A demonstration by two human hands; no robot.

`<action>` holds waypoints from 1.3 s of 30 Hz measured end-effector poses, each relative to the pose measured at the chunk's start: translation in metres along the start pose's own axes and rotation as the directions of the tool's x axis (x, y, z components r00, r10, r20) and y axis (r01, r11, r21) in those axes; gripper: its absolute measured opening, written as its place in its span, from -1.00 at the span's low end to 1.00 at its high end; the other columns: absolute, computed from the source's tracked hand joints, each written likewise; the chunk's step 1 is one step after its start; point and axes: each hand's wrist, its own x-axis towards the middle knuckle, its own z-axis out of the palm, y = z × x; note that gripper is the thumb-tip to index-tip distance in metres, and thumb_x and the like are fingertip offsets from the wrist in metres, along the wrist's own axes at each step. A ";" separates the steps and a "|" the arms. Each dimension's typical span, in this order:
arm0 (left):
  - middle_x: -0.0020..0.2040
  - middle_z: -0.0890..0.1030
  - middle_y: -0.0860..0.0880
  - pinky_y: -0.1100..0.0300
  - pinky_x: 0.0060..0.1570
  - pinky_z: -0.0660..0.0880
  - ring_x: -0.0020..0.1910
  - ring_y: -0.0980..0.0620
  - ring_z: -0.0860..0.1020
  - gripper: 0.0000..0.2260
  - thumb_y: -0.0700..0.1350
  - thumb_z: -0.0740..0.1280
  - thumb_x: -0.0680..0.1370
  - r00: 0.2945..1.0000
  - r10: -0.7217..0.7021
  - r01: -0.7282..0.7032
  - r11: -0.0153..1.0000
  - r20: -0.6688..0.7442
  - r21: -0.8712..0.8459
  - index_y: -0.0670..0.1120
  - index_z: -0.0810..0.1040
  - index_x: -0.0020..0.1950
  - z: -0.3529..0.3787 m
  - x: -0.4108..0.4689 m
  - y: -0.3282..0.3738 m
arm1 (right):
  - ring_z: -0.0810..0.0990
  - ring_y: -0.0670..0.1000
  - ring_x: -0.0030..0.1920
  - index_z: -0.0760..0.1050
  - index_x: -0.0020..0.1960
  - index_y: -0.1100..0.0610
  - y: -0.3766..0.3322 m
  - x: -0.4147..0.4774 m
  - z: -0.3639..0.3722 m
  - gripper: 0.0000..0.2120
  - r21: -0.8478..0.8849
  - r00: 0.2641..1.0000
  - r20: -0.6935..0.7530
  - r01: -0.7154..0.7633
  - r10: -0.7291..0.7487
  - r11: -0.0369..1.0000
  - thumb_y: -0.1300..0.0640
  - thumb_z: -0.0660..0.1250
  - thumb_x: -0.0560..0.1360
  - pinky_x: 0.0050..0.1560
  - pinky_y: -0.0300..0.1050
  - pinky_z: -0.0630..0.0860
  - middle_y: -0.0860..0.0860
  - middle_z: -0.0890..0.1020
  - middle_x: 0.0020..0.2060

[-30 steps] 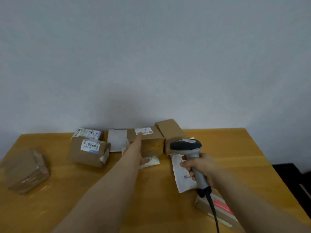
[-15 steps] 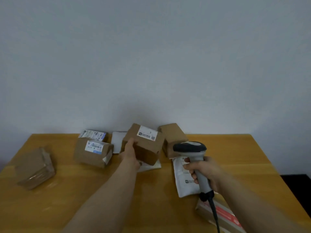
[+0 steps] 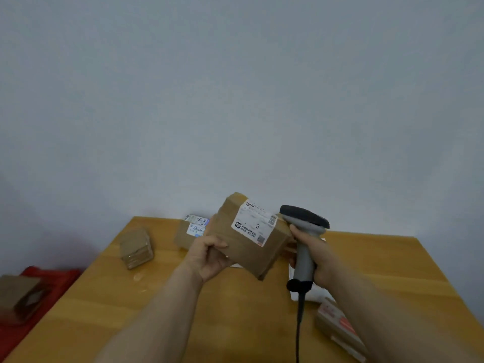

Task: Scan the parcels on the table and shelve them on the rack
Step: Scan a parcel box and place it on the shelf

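Head view. Clock refs taken from the held parcel.

L hand (image 3: 209,258): clamped on a brown cardboard parcel (image 3: 246,255) at its 8 o'clock corner. Thumb lies across the near face; other fingers hidden behind. Parcel is raised clear of the wooden table (image 3: 204,323) and tilted, w/ its white label (image 3: 255,226) facing the camera. A "3" is legible; remaining print too small to read.

R hand (image 3: 318,260): wrapped round the grey grip of a barcode scanner (image 3: 303,231), at 3 o'clock. Dark scanner head sits just beside the parcel's upper-right corner, at 2 o'clock; contact cannot be confirmed. Black cable (image 3: 298,334) drops from the grip base to the frame bottom. Hands are apart, parcel between them.

On table:
- Taped brown parcel (image 3: 136,248) at 9 o'clock, well apart.
- Labelled box (image 3: 187,237) at 10 o'clock, near the far edge, partly hidden by the held parcel; a second label shows behind it.
- White mailer (image 3: 313,294) at 4 o'clock, under the R hand, mostly covered.
- Flat parcel (image 3: 332,318) w/ red print at 5 o'clock, near the table's right edge, partly hidden by the R forearm.

Off table: red bin (image 3: 44,279) at 8 o'clock, far left, w/ a cardboard box (image 3: 18,297) in or on it; cannot tell which. Plain pale wall (image 3: 235,100) at 12 o'clock.
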 end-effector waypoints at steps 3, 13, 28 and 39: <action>0.01 0.64 -0.13 -0.05 -0.08 0.54 -0.08 -0.11 0.62 -0.23 -0.43 0.27 0.17 1.000 0.003 0.002 0.981 -0.023 0.196 0.04 0.45 0.35 -0.009 -0.041 0.011 | 0.70 0.10 -0.31 0.56 0.17 0.20 -0.001 -0.017 0.005 -0.51 -0.043 0.996 0.044 0.076 -0.074 0.996 0.03 0.54 0.32 -0.24 -0.04 0.60 0.15 0.71 -0.14; 0.20 0.59 -0.14 -0.08 -0.04 0.57 0.08 -0.10 0.55 -0.31 0.31 0.47 0.23 0.957 -0.163 0.268 0.813 -0.241 0.516 0.00 0.56 0.26 -0.004 -0.131 0.032 | 0.64 0.13 -0.08 0.54 0.13 0.21 0.002 -0.065 0.044 -0.62 -0.281 0.965 0.231 0.186 -0.121 0.941 0.11 0.53 0.38 -0.20 -0.04 0.57 0.14 0.67 -0.11; -0.16 0.56 0.00 0.20 -0.35 0.52 -0.26 0.05 0.54 -0.55 -0.06 0.51 0.41 0.755 0.403 0.004 0.785 -0.517 0.619 -0.05 0.33 0.15 -0.044 -0.148 0.074 | 0.41 -0.01 -0.54 0.56 -0.35 0.13 0.001 -0.112 0.092 -0.79 -0.556 0.846 0.534 0.338 0.015 0.759 0.15 0.47 0.44 -0.48 -0.19 0.39 0.09 0.48 -0.49; 0.30 0.42 -0.20 -0.12 0.11 0.56 0.22 -0.17 0.49 0.07 0.09 0.59 0.20 0.642 0.455 0.077 0.762 -0.617 0.643 -0.12 0.01 0.50 -0.083 -0.144 0.090 | 0.37 0.00 -0.57 0.51 -0.41 0.17 0.004 -0.117 0.117 -0.75 -0.586 0.829 0.560 0.397 -0.001 0.707 0.24 0.47 0.40 -0.47 -0.18 0.40 0.08 0.44 -0.55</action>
